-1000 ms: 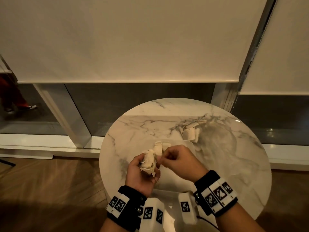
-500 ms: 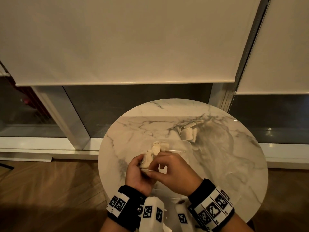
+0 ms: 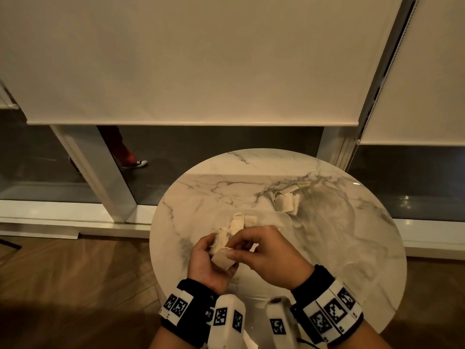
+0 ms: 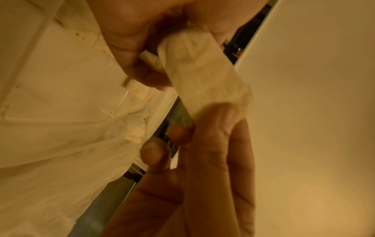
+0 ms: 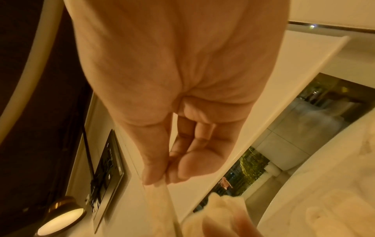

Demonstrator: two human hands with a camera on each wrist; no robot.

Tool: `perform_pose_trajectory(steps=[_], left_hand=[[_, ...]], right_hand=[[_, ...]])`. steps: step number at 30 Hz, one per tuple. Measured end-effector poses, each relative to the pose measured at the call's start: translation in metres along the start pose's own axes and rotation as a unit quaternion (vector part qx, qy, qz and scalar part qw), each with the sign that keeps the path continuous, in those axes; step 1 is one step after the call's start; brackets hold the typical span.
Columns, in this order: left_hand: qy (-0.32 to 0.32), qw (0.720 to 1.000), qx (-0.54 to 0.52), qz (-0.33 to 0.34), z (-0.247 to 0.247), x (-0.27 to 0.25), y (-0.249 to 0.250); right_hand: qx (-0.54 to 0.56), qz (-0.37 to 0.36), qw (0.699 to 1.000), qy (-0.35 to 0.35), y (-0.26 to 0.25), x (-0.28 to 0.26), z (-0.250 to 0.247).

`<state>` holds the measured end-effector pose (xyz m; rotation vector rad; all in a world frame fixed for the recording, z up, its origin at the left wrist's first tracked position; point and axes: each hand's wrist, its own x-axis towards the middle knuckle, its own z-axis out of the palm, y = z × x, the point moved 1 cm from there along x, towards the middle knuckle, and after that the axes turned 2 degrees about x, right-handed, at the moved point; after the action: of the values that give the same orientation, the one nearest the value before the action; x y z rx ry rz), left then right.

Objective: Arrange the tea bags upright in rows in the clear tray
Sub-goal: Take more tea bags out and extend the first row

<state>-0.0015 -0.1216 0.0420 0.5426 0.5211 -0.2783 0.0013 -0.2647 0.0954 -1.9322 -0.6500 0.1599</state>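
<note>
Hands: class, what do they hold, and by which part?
Left hand grips a bunch of tea bags; right hand pinches one tea bag by its edge.

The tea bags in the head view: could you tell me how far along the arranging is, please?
Done: a few tea bags stand in the clear tray. In hand: the left hand holds a small bunch, and the right hand pinches one tea bag from it. Left: a loose pile on the marble table.

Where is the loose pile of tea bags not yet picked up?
In the head view, the loose pile lies on the marble table, far side, right of centre, just beyond the clear tray.
</note>
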Motion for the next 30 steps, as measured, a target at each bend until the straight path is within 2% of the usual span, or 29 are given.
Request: perform_pose_trajectory(steps=[4,7,12,14,18,21,30], left_hand=[[0.044,0.999,0.009,0.01,-0.007,0.003,0.006],[0.047,0.999,-0.024,-0.007,-0.015,0.006,0.011],[0.057,0.997,-0.048,-0.008,-0.024,0.008,0.019],[0.063,0.997,-0.05,-0.006,-0.025,0.008,0.021],[0.068,0.996,-0.055,-0.006,-0.027,0.006,0.023],[0.064,0.996,-0.062,-0.007,-0.029,0.006,0.025],[0.061,0.996,-0.07,-0.006,-0.036,0.011,0.028]], right_hand=[[0.055,0.022,0.998,0.01,0.002,0.007,-0.023],[0.06,0.066,0.996,0.017,0.013,0.015,-0.042],[-0.055,0.148,0.987,0.02,0.056,0.048,-0.048],[-0.116,0.192,0.975,-0.006,0.076,0.064,-0.044],[-0.207,0.266,0.933,-0.125,0.104,0.09,-0.035],[-0.234,0.277,0.919,-0.154,0.112,0.105,-0.031],[-0.349,0.259,0.896,-0.087,0.12,0.138,-0.026]])
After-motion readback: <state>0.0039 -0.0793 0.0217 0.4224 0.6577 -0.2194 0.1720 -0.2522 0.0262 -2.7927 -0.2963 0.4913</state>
